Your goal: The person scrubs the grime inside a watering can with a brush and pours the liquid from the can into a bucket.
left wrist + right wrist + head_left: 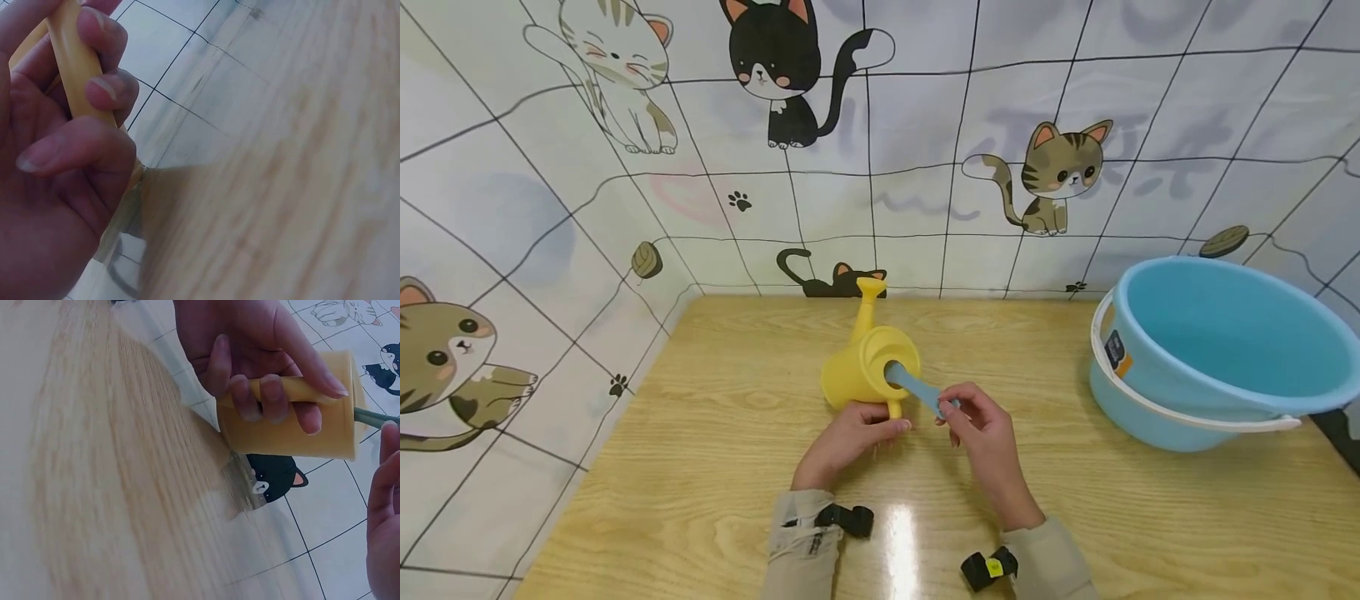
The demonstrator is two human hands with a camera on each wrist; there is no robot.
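Observation:
A yellow watering can (842, 379) is near the middle of the wooden table, its round opening toward the right hand and its spout pointing to the back wall. My left hand (850, 437) grips the can's handle; the left wrist view shows fingers curled round that yellow handle (72, 62). With thumb and fingertips, my right hand (988, 442) pinches the end of a light-blue, flat-handled tool (919, 388). The tool's other end is inside the can's opening, so its kind is hidden. In the right wrist view, the right hand (384, 519) is only partly visible.
A large light-blue bucket (1142, 408) with a white handle (1195, 423) stands at the right of the wooden table (700, 483). Behind the table and at its left are walls (917, 208) covered in cat prints. Something black (1336, 429) lies at the right edge.

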